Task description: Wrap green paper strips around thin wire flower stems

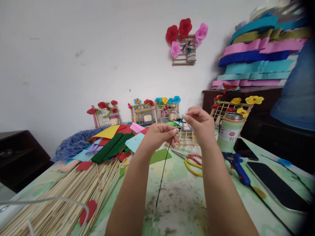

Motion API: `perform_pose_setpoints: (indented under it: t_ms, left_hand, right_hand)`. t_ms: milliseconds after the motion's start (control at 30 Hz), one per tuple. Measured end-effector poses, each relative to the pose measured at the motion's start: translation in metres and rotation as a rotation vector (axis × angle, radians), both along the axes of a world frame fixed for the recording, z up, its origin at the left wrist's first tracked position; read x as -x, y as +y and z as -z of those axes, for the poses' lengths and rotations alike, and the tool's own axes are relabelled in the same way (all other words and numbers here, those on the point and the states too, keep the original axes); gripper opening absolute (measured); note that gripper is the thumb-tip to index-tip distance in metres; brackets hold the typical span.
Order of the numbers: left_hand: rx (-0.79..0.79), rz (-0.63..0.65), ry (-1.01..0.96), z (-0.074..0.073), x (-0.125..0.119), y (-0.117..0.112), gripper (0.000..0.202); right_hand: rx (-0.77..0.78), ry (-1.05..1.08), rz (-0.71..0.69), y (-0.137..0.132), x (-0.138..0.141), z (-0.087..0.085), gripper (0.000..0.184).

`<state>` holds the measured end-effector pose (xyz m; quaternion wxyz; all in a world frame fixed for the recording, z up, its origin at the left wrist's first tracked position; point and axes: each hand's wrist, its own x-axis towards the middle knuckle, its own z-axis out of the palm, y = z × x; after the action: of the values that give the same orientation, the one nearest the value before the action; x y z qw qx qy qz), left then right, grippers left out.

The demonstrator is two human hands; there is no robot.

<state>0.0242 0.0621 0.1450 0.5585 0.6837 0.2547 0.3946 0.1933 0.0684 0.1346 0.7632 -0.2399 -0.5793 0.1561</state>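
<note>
Above the middle of the table, my left hand [161,134] pinches a thin flower stem wire [162,173] wrapped in dark green. From there the wire slants down toward me, its lower end hanging free. My right hand [198,123] is closed a little higher, its thumb and forefinger pinching the upper part, where a bit of green strip shows. A bare, pale tip seems to stick up past those fingers. Beyond the wrists lie scissors [190,161] with red and yellow handles and a green paper piece [161,156].
Bamboo sticks [59,193], coloured paper [108,147] and blue yarn [73,144] cover the left side. On the right are a green bottle [228,132], a blue glue gun [237,167] with its cord and a phone [278,185]. Flower-trimmed stick frames [144,113] stand along the wall.
</note>
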Motion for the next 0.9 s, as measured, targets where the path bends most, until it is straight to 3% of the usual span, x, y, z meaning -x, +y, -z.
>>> perform_pose_setpoints:
  t_ms: [100, 167, 300, 433, 600, 733, 900]
  left_hand:
    - [0.026, 0.019, -0.055, -0.002, 0.002, -0.002, 0.023]
    - [0.055, 0.064, -0.099, -0.003, 0.003, -0.003, 0.023]
    - [0.124, 0.216, -0.131, -0.004, 0.002, -0.008, 0.025]
    - [0.19, 0.398, -0.114, -0.003, -0.005, -0.017, 0.026]
    - [0.232, 0.504, -0.111, -0.003, -0.008, -0.025, 0.023]
    - [0.23, 0.493, -0.123, -0.003, -0.009, -0.026, 0.021]
    - [0.209, 0.49, -0.108, -0.002, -0.01, -0.026, 0.019]
  right_hand:
    - [0.015, 0.236, -0.152, 0.002, 0.0, 0.001, 0.017]
    - [0.061, 0.287, -0.238, 0.005, 0.0, 0.003, 0.022]
    - [0.222, 0.159, -0.498, 0.007, 0.004, 0.009, 0.031]
    - [0.194, 0.051, -0.73, 0.001, 0.013, 0.013, 0.04]
    - [0.067, 0.034, -0.753, -0.01, 0.018, 0.008, 0.036]
    - [-0.016, 0.075, -0.748, -0.015, 0.015, 0.001, 0.032]
    - [-0.015, 0.092, -0.645, -0.02, 0.011, -0.003, 0.035]
